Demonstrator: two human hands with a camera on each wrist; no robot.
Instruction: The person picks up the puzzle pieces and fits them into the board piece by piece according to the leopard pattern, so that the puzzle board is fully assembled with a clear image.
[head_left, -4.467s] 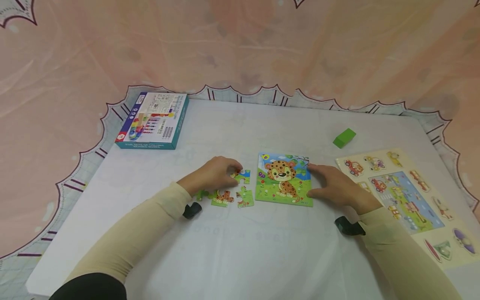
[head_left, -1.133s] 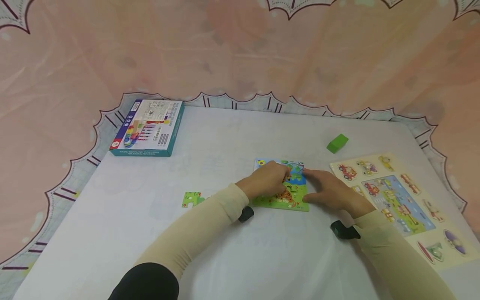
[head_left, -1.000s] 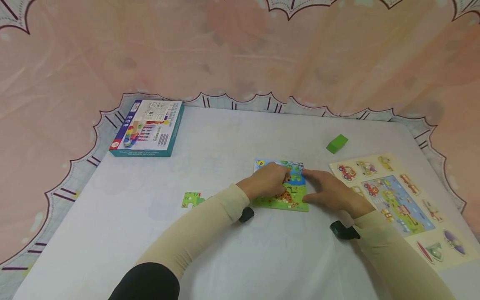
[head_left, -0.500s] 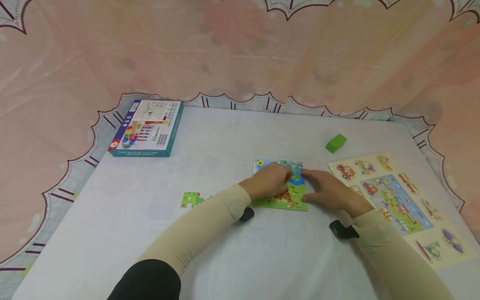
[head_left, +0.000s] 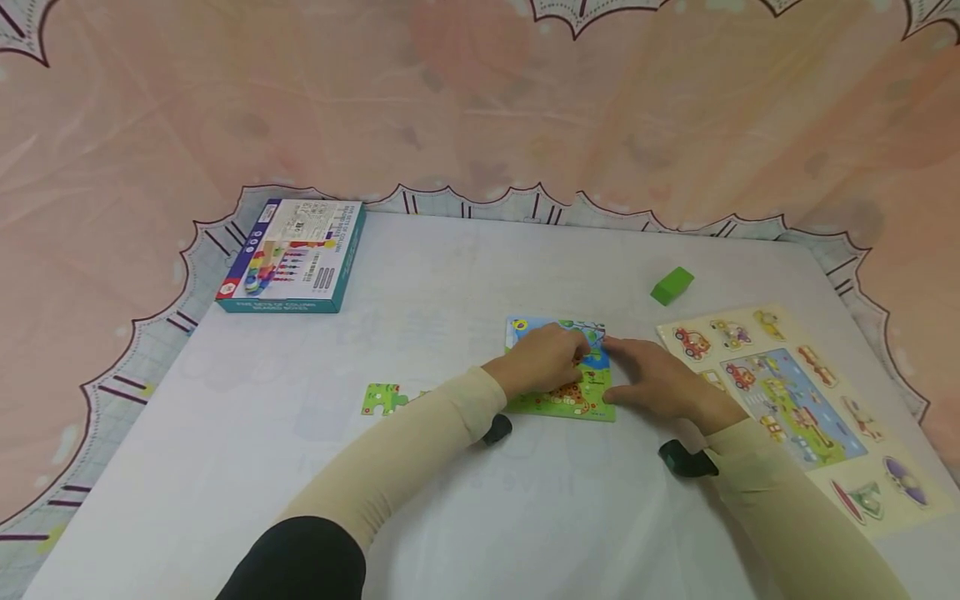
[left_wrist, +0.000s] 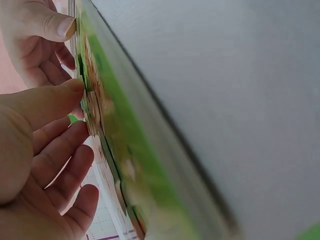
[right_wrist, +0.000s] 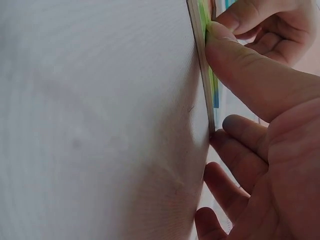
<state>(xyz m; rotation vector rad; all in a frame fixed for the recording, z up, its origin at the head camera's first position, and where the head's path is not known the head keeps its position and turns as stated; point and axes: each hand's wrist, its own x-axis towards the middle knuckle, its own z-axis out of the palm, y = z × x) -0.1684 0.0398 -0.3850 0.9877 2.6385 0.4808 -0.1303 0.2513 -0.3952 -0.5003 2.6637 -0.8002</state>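
One left hand [head_left: 538,361] touching the puzzle [head_left: 597,393], pinch unclear; right hand [head_left: 660,383] spread against its edge.

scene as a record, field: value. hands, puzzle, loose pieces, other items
left hand: over puzzle, fingertips touching it
right hand: at puzzle's right edge, touching
loose pieces: green, left of puzzle, partly hidden by left sleeve; count unclear
box: flat, far left
green block: far right
picture board: flat, right, partly covered by right arm
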